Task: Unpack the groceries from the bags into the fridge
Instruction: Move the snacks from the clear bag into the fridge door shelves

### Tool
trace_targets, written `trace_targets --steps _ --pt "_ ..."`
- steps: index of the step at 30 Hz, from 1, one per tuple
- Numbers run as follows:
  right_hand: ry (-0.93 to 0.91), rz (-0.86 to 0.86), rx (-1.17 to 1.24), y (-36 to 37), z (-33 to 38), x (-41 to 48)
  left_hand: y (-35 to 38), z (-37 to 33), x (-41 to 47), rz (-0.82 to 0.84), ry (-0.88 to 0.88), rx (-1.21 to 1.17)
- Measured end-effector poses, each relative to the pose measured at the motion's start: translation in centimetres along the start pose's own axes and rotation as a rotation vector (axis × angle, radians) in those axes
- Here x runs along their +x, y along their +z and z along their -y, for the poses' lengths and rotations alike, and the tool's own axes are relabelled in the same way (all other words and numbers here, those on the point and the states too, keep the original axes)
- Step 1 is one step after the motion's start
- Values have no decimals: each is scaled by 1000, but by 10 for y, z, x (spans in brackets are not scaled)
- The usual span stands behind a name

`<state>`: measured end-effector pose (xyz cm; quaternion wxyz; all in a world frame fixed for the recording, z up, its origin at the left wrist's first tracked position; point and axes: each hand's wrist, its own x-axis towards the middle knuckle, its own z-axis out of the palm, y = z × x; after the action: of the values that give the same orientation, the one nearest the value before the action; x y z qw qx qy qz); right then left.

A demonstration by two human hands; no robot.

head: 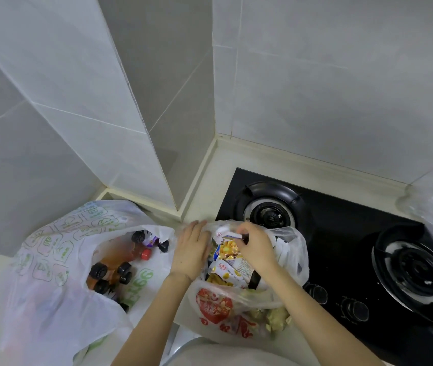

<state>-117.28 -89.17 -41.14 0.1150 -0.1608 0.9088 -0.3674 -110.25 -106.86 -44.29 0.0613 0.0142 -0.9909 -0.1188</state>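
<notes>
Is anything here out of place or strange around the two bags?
The bag of snack packets sits partly over the black gas hob, its plastic close to the left burner. No flame shows, but plastic there looks misplaced. The bottles in the left bag lie jumbled at different angles; nothing looks spilled.

Grocery bag (pixel 51 260) of bottles (pixel 109 270) on the counter (pixel 204 186) at my left, snack packets (pixel 227 270) in the second bag (pixel 215 310) beside it, my left hand (pixel 190 250) on its rim, my right hand (pixel 256 247) in its mouth, gas hob (pixel 342 233) right, tiled wall (pixel 315 88) behind.
</notes>
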Motion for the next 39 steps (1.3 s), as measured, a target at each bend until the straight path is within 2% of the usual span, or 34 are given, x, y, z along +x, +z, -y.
trace_targets --steps 2,4,8,18,25,34,39 --pt "51 -6 35 -8 0 -3 1 -3 2 -13 63 -78" --pt "96 -20 93 -14 -1 -5 3 -6 4 20 72 -20" --pt "106 -28 123 -21 -5 -11 12 -11 5 200 -94 92" --pt "104 20 116 -27 -3 -20 21 -18 7 248 -175 169" --pt "119 53 144 -25 -3 -19 15 -12 10 138 -255 -80" --pt "204 56 289 -18 1 -18 -18 -15 5 39 -490 -520" --pt "264 30 400 -18 5 -19 -32 -28 8 -24 -469 -709"
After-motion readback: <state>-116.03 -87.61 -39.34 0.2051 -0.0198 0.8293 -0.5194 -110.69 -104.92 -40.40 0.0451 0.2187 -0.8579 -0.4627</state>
